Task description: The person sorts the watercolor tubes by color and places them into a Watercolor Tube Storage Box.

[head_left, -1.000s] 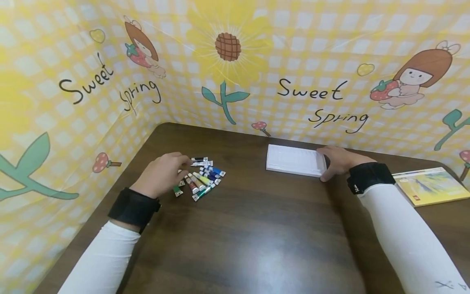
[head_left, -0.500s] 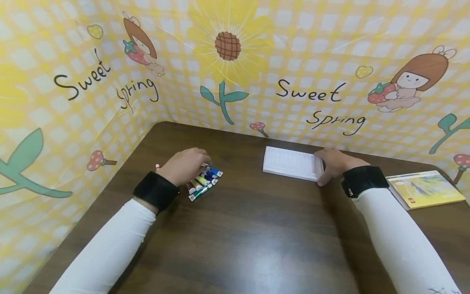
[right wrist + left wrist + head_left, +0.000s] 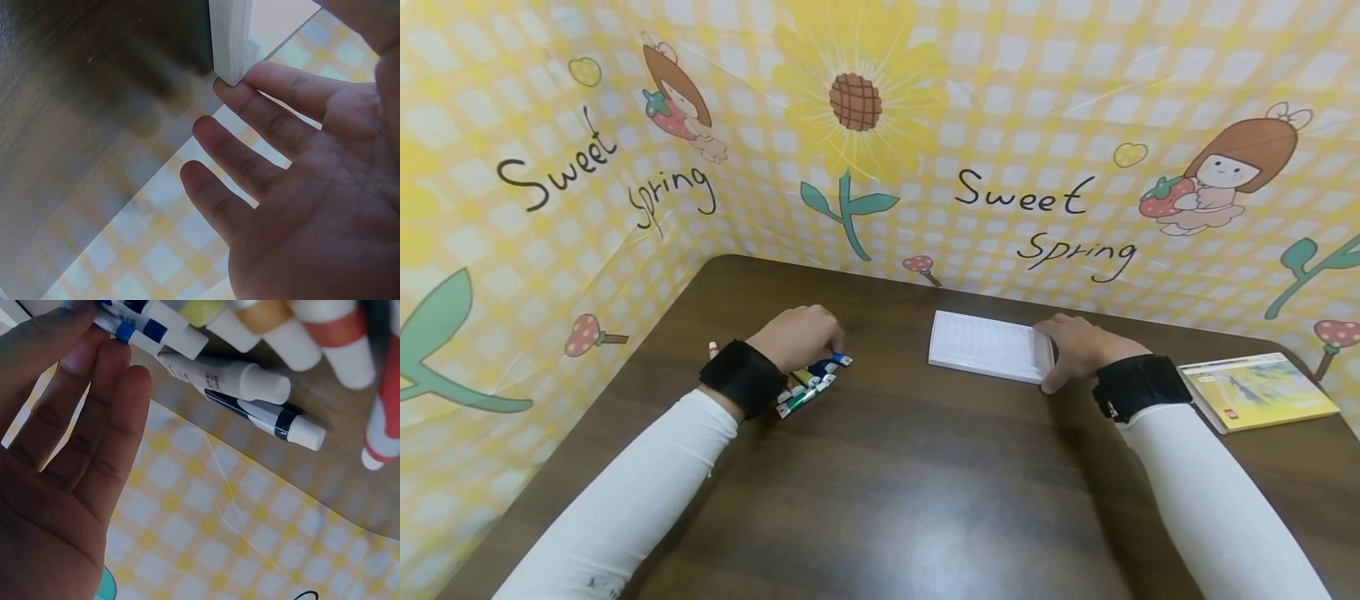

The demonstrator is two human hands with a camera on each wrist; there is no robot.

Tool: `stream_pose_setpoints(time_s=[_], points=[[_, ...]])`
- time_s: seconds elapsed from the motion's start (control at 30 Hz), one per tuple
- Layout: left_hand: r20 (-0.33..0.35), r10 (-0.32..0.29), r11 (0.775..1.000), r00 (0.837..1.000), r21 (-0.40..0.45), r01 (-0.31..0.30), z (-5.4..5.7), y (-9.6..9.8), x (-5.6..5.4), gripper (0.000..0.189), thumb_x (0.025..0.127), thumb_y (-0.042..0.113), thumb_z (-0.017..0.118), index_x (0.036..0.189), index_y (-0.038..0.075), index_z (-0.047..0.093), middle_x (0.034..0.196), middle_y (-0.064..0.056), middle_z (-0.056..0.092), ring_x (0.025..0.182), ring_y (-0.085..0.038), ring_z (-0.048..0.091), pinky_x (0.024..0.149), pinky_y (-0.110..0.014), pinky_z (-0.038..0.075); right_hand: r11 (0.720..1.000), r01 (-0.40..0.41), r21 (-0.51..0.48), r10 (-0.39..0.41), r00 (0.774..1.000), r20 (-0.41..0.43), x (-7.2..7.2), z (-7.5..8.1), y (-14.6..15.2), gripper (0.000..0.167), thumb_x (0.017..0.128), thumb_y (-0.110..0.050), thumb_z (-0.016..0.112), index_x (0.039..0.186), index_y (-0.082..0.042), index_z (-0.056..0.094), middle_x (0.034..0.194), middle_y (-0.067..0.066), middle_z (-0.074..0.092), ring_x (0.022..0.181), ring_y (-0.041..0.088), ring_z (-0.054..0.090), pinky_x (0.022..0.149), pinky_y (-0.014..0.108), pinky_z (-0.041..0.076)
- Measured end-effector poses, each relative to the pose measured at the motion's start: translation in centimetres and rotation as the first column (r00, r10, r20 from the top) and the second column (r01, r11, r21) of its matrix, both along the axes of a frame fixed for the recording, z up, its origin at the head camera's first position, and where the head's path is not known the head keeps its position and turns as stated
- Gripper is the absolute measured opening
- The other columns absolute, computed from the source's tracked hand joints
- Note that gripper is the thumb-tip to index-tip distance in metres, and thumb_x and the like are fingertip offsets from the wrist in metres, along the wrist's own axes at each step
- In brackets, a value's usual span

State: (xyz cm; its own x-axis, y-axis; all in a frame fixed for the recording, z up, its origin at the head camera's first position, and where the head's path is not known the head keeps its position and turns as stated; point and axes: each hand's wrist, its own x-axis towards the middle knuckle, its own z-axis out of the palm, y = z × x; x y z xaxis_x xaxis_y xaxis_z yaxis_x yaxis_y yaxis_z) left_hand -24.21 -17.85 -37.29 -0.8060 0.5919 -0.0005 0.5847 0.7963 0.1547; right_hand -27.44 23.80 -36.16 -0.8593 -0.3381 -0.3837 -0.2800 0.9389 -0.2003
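My left hand (image 3: 801, 336) reaches over a cluster of small paint tubes at the table's left. Its thumb and fingertips pinch a blue paint tube (image 3: 117, 326), whose label end shows past the fingers in the head view. Beside it in the left wrist view lie a white tube (image 3: 225, 376), a black-banded tube (image 3: 265, 419) and a brown-banded one (image 3: 275, 328). A green tube (image 3: 805, 397) lies nearest the front. My right hand (image 3: 1078, 346) grips the right end of a flat white tray (image 3: 988, 346), thumb at the front and fingers behind. Part of the cluster is hidden under my left wrist.
A yellow booklet (image 3: 1262, 392) lies at the table's right, beyond my right wrist. A red-banded tube (image 3: 390, 400) lies apart at the left. Yellow checked cloth (image 3: 880, 208) rises along the back and left table edges.
My left hand has moved right across the cluster, from its left side to the blue tubes. My right hand stays on the tray's end. The head view has shifted slightly.
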Motion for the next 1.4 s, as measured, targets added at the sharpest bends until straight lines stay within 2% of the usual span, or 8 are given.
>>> stream_pose_setpoints(time_s=[0.2, 0.33, 0.7, 0.93, 1.07, 1.2, 1.33, 1.4], points=[[0.025, 0.043, 0.999, 0.999, 0.006, -0.044, 0.0, 0.5, -0.1, 0.011, 0.098, 0.006, 0.07, 0.094, 0.01, 0.079, 0.09, -0.002, 0.076, 0.07, -0.012, 0.061, 0.064, -0.029, 0.051, 1.0, -0.008, 0.014, 0.008, 1.0, -0.007, 0.4, 0.2, -0.2, 0.099, 0.075, -0.024, 0.094, 0.154, 0.005, 0.043, 0.158, 0.032, 0.042, 0.14, 0.052, 0.043, 0.113, 0.069, 0.04], [0.041, 0.071, 0.997, 0.997, 0.012, -0.071, -0.2, 0.6, -0.4, 0.01, 0.1, 0.006, 0.068, 0.094, 0.01, 0.075, 0.085, -0.002, 0.073, 0.066, -0.012, 0.059, 0.063, -0.029, 0.05, 1.0, -0.009, 0.012, 0.009, 1.0, -0.008, 0.5, 0.2, -0.3, 0.099, 0.075, -0.024, 0.094, 0.155, 0.005, 0.042, 0.158, 0.032, 0.041, 0.142, 0.054, 0.042, 0.114, 0.069, 0.039], [0.045, 0.061, 0.998, 0.997, 0.024, -0.062, -0.4, 0.7, -0.6, 0.012, 0.096, 0.003, 0.07, 0.095, 0.007, 0.082, 0.094, -0.005, 0.077, 0.075, -0.015, 0.064, 0.068, -0.03, 0.054, 1.0, 0.015, 0.008, -0.015, 1.0, 0.01, 0.9, 0.0, -0.5, 0.099, 0.075, -0.022, 0.093, 0.156, 0.003, 0.042, 0.159, 0.032, 0.04, 0.141, 0.053, 0.041, 0.114, 0.07, 0.039], [0.027, 0.03, 1.0, 0.999, -0.005, -0.03, -0.6, 0.9, -0.4, 0.023, 0.095, -0.005, 0.068, 0.099, 0.012, 0.084, 0.105, -0.007, 0.078, 0.101, -0.023, 0.073, 0.085, -0.04, 0.061, 1.0, 0.011, 0.011, -0.011, 1.0, 0.001, 1.0, 0.0, -0.4, 0.098, 0.075, -0.022, 0.093, 0.155, 0.004, 0.042, 0.158, 0.032, 0.041, 0.139, 0.052, 0.043, 0.113, 0.07, 0.04], [-0.012, 0.012, 0.999, 1.0, 0.037, -0.012, -0.5, 1.0, -0.2, 0.026, 0.094, -0.009, 0.066, 0.096, 0.01, 0.083, 0.102, -0.007, 0.077, 0.098, -0.024, 0.073, 0.084, -0.039, 0.061, 1.0, 0.016, 0.013, -0.016, 1.0, 0.007, 1.1, 0.1, -0.5, 0.097, 0.076, -0.023, 0.093, 0.155, 0.003, 0.043, 0.159, 0.03, 0.041, 0.137, 0.049, 0.045, 0.113, 0.069, 0.04], [-0.059, 0.105, 0.993, 0.993, 0.066, -0.101, -0.2, 1.3, 0.1, 0.009, 0.097, 0.003, 0.07, 0.097, 0.005, 0.079, 0.096, -0.008, 0.074, 0.088, -0.022, 0.072, 0.077, -0.038, 0.061, 1.0, 0.008, 0.021, -0.008, 1.0, 0.002, 1.0, 0.1, -0.5, 0.097, 0.076, -0.023, 0.093, 0.155, 0.003, 0.043, 0.159, 0.031, 0.042, 0.137, 0.049, 0.045, 0.114, 0.069, 0.04], [0.01, 0.25, 0.965, 0.968, 0.076, -0.25, 0.2, 1.9, 0.3, 0.017, 0.095, 0.018, 0.077, 0.084, 0.005, 0.075, 0.08, -0.006, 0.072, 0.069, -0.018, 0.066, 0.066, -0.035, 0.055, 1.0, 0.007, 0.016, -0.007, 1.0, -0.006, 1.0, 0.1, -0.4, 0.096, 0.075, -0.021, 0.093, 0.154, 0.004, 0.044, 0.158, 0.031, 0.042, 0.136, 0.049, 0.046, 0.113, 0.069, 0.041], [0.044, 0.291, 0.953, 0.956, 0.074, -0.294, 0.2, 2.1, 0.3, 0.019, 0.094, 0.018, 0.079, 0.079, 0.007, 0.076, 0.077, -0.006, 0.073, 0.066, -0.018, 0.066, 0.065, -0.036, 0.055, 1.0, 0.007, 0.012, -0.007, 1.0, -0.005, 1.1, 0.1, -0.4, 0.096, 0.075, -0.022, 0.093, 0.154, 0.004, 0.044, 0.158, 0.031, 0.042, 0.136, 0.049, 0.046, 0.113, 0.069, 0.041]])
